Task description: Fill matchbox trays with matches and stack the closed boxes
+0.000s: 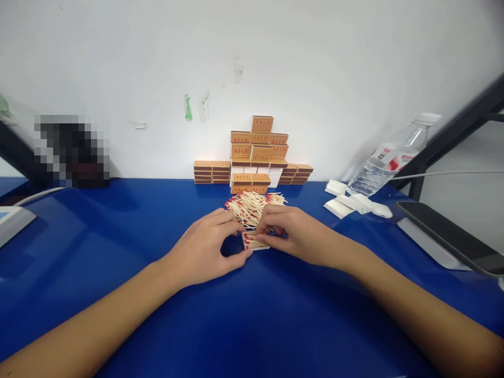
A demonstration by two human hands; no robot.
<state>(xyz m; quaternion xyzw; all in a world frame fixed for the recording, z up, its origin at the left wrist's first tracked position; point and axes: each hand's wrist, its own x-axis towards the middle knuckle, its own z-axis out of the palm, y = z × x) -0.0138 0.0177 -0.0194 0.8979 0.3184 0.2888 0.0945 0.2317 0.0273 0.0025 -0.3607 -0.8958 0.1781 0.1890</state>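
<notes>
A small white matchbox tray (pixel 254 243) partly filled with red-tipped matches lies on the blue table (pixel 118 226). My left hand (pixel 205 247) curls around its left end, thumb and fingertips touching it. My right hand (pixel 293 231) grips the tray's right side, fingers bent over the matches. Just behind my fingers lies a loose pile of matches (pixel 252 205).
Stacks of brown matchboxes (pixel 255 155) stand against the white wall. White empty trays (pixel 340 202) and a plastic water bottle (pixel 388 163) lie at the right, next to a dark phone (pixel 452 236). A pixelated dark object (pixel 71 152) sits at the far left.
</notes>
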